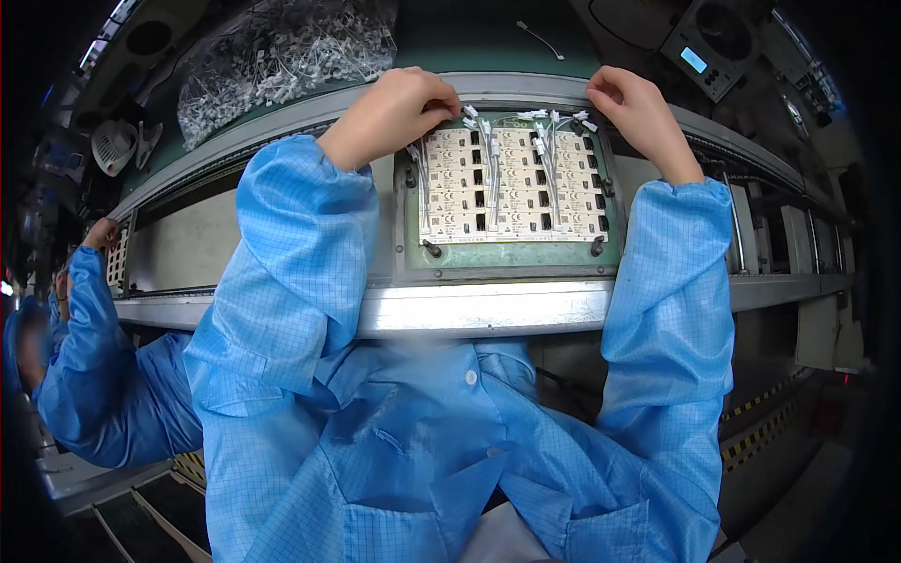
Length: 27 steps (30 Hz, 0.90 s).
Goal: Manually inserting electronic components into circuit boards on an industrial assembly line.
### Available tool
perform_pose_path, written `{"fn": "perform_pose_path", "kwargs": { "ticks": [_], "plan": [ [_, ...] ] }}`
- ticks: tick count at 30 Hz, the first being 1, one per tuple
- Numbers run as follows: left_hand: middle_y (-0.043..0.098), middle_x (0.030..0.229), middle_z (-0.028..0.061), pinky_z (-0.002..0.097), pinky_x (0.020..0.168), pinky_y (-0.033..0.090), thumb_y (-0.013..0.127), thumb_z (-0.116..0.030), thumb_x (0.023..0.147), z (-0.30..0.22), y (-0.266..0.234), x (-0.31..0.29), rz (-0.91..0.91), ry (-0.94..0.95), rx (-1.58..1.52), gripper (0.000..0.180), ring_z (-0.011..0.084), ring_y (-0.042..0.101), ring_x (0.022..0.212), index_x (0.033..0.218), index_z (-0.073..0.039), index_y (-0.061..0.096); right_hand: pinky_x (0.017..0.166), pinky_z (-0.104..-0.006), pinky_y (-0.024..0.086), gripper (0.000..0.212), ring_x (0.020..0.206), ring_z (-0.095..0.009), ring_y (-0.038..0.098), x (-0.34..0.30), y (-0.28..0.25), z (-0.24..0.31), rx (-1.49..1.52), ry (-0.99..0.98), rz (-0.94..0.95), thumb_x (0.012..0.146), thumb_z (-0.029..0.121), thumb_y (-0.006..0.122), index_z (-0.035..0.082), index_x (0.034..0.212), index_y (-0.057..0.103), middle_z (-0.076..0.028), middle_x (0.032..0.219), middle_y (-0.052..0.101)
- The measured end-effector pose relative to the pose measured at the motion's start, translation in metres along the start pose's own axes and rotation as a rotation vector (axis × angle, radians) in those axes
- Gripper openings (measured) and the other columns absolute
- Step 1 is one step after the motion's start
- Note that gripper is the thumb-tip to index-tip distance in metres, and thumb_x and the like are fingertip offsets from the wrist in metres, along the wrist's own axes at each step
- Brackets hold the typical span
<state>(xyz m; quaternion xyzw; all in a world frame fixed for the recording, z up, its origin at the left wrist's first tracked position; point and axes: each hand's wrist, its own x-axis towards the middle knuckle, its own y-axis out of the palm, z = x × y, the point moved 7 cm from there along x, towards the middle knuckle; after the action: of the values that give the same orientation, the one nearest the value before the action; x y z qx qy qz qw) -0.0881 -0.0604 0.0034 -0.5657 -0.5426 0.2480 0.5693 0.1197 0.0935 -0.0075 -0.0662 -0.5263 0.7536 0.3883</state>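
Note:
A pale circuit-board panel [516, 225], split into rows of small white boards, lies in a green carrier [488, 257]. Short white cables [551, 178] with plug ends run up across it and gather at its far edge. My left hand [402, 111] is closed at the carrier's far left corner, thumb and fingertips curled beside the white plugs [476, 122]. Over the far right corner my right hand [636, 111] is also closed, its fingertips bent inward near other plugs [587, 123]. What either hand's fingers hold, if anything, is hidden.
Metal conveyor rails [488, 308] run along the carrier's near and far sides. Beyond the far rail sit a clear bag of white cables [291, 70] and a loose cable [542, 40]. A device with a lit screen [694, 60] stands far right. A co-worker's sleeve [89, 347] shows at left.

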Motion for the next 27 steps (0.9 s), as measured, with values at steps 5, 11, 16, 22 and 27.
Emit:
{"fn": "perform_pose_path", "kwargs": {
  "ticks": [5,11,16,22,27],
  "plan": [
    [0.072,0.096,0.0144,0.037,0.079,0.055,0.062,-0.006,0.09,0.003,0.004,-0.002,-0.035,-0.069,-0.058,0.017,0.0303,0.068,0.088,0.104,-0.002,0.071,0.074,-0.0309,0.049,0.019,0.079,-0.017,0.059,-0.003,-0.002,-0.001,0.012,0.035,-0.009,0.095,0.019,0.062,0.0,0.1,0.063,-0.008,0.087,0.066],
    [0.072,0.096,0.0134,0.0381,0.08,0.054,0.06,-0.005,0.09,0.002,0.0,-0.01,-0.083,-0.036,-0.034,0.018,0.0305,0.067,0.089,0.105,-0.003,0.071,0.074,-0.0308,0.05,0.018,0.079,-0.016,0.059,0.001,0.0,0.004,-0.033,-0.01,-0.014,0.094,0.018,0.063,0.001,0.1,0.064,-0.007,0.088,0.066],
    [0.073,0.096,0.0107,0.0394,0.084,0.053,0.059,-0.006,0.089,-0.004,-0.032,-0.014,-0.148,0.016,0.04,0.02,0.0292,0.066,0.091,0.105,-0.005,0.071,0.075,-0.0305,0.05,0.018,0.078,-0.017,0.059,0.008,-0.013,0.014,-0.011,-0.021,-0.059,0.094,0.017,0.063,0.001,0.102,0.064,-0.008,0.088,0.066],
    [0.072,0.092,0.0089,0.0394,0.084,0.048,0.059,-0.005,0.089,0.011,-0.081,-0.08,-0.356,-0.074,-0.043,0.016,0.0279,0.064,0.089,0.1,-0.006,0.071,0.071,-0.0271,0.048,0.017,0.075,-0.013,0.058,-0.01,-0.007,0.07,0.112,0.008,-0.126,0.091,0.014,0.065,0.002,0.103,0.065,-0.006,0.083,0.065],
    [0.069,0.089,0.0024,0.0371,0.087,0.04,0.062,-0.008,0.087,0.03,-0.077,-0.121,-0.28,-0.118,0.172,0.012,0.0222,0.062,0.092,0.096,-0.012,0.069,0.075,-0.0332,0.047,0.03,0.082,-0.02,0.061,-0.042,0.037,0.188,-0.004,-0.192,-0.035,0.088,0.024,0.069,0.004,0.11,0.063,-0.01,0.093,0.064]
  ]
}}
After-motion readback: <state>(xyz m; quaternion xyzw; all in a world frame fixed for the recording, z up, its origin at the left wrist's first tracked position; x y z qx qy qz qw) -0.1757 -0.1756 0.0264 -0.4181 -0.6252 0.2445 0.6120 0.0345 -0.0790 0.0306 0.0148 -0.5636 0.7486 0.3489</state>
